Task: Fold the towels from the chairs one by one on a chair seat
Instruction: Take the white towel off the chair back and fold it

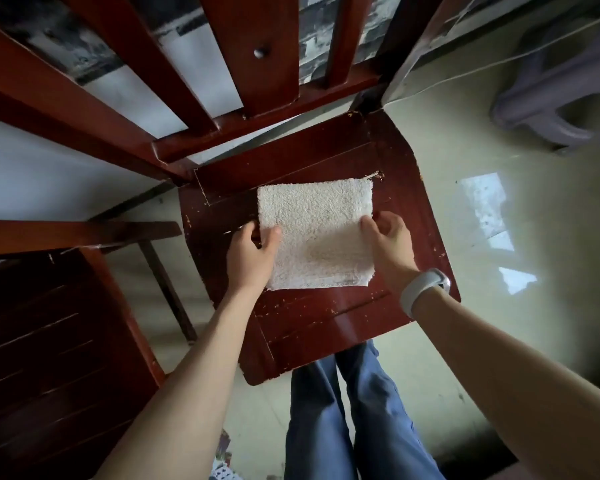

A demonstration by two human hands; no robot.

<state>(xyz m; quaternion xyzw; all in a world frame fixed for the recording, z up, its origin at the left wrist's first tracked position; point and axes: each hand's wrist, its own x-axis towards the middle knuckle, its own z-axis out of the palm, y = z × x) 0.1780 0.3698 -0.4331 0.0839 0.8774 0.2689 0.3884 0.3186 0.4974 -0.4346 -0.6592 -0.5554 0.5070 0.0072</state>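
Lying flat on the chair seat (329, 313), the white towel (314, 233) is already folded into a small, thick rectangle. It looks light, soft and limp, likely to sag or spring open if lifted by one corner, so its side edges are the sensible places to take it. The left hand (250, 254) pinches the left edge with the thumb on top, and the right hand (390, 245) pinches the right edge likewise. A white band (423, 289) circles the right wrist. Another chair (49, 341) stands just beside.
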